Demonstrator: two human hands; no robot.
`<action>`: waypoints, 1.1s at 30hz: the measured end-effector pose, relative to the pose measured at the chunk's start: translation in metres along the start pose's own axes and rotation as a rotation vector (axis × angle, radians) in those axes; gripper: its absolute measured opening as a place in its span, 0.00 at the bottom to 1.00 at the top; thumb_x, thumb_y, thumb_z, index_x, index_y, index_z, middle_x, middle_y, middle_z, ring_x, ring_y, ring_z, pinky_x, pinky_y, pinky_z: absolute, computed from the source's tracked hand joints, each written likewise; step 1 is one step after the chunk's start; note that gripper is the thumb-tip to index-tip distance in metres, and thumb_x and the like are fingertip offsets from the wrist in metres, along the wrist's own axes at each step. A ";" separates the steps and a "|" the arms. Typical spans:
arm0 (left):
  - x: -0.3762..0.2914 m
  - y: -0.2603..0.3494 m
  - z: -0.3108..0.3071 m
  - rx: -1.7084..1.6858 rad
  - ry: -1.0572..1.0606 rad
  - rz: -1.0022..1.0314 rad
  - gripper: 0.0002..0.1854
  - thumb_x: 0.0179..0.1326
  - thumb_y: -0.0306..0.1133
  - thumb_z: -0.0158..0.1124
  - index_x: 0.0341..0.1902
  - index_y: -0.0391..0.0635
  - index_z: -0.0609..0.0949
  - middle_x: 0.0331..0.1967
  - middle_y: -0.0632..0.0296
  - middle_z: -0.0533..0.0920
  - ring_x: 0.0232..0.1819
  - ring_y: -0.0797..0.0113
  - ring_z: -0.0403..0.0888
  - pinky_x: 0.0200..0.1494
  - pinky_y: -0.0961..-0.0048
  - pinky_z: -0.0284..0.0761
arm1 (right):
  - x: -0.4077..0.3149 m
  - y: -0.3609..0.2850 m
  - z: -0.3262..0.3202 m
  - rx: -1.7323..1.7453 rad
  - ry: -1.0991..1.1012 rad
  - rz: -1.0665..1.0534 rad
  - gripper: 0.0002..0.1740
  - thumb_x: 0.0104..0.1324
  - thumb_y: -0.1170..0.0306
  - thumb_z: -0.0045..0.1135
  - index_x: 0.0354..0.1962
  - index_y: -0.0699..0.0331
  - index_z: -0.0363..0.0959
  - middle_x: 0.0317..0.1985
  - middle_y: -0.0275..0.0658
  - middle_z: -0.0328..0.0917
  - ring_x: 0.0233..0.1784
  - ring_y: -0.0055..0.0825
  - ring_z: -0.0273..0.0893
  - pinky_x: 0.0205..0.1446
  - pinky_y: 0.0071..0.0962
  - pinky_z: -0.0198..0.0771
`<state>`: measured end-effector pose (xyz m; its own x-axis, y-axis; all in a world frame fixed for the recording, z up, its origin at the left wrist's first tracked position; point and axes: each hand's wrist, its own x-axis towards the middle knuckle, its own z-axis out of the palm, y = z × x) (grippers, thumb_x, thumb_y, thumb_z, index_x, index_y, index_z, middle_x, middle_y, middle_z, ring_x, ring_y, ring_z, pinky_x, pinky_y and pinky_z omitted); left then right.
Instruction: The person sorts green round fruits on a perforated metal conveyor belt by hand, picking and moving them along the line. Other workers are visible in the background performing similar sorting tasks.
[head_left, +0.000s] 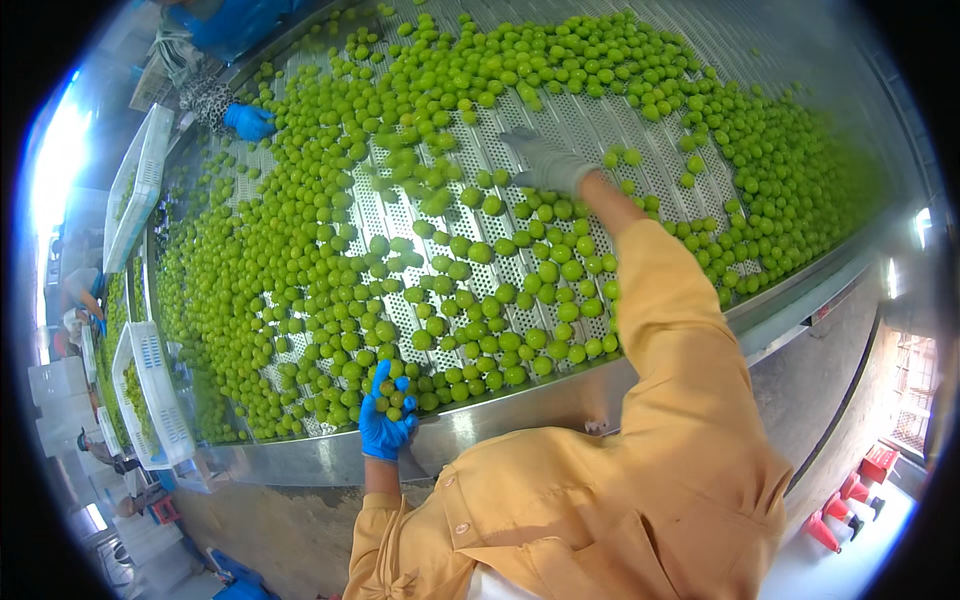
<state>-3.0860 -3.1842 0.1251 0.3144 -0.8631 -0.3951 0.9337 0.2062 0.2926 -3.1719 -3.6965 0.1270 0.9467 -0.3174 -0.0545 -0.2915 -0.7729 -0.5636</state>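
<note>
Round green fruits (300, 225) lie in a thick layer over a perforated metal conveyor bed (469, 154). My left hand (386, 424), in a blue glove, is at the near metal rim with its palm up. A few fruits (388, 399), some duller and yellower, rest in its curled fingers. Farther out, my right hand (551, 161), in a grey glove, reaches over a thinly covered patch of the bed. It is blurred, with its fingers apart and no fruit visible in it. Loose fruits lie just beside and below it, and some to its left are motion-blurred.
A co-worker's blue-gloved hand (249, 121) touches fruits at the far left. White plastic crates (161, 397) stand along the left side, the nearer one with fruits inside. The bed's metal rim (517, 409) runs before me. Red stools (840, 510) stand at lower right.
</note>
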 end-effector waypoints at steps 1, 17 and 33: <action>0.001 -0.002 0.001 0.021 0.017 0.004 0.40 0.61 0.46 0.61 0.73 0.61 0.54 0.55 0.54 0.74 0.45 0.54 0.79 0.34 0.59 0.81 | -0.017 0.011 -0.014 -0.097 0.044 0.086 0.44 0.57 0.60 0.62 0.68 0.58 0.51 0.70 0.52 0.50 0.72 0.45 0.53 0.73 0.33 0.53; 0.017 -0.031 0.008 -0.059 -0.014 -0.017 0.35 0.66 0.46 0.54 0.74 0.64 0.52 0.61 0.54 0.71 0.51 0.51 0.76 0.43 0.51 0.81 | -0.392 0.343 -0.092 0.151 0.481 1.343 0.74 0.38 0.56 0.79 0.70 0.68 0.31 0.64 0.52 0.61 0.66 0.41 0.61 0.68 0.33 0.59; 0.035 -0.064 0.033 -0.047 -0.010 -0.021 0.36 0.66 0.46 0.55 0.74 0.65 0.51 0.60 0.53 0.72 0.53 0.51 0.76 0.43 0.51 0.80 | 0.002 0.127 -0.047 0.204 0.081 0.183 0.47 0.55 0.55 0.66 0.67 0.59 0.53 0.69 0.49 0.54 0.72 0.45 0.52 0.74 0.36 0.50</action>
<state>-3.1399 -3.2433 0.1213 0.2932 -0.8719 -0.3921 0.9471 0.2091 0.2433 -3.2138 -3.8210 0.0938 0.8646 -0.4905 -0.1091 -0.4152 -0.5751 -0.7049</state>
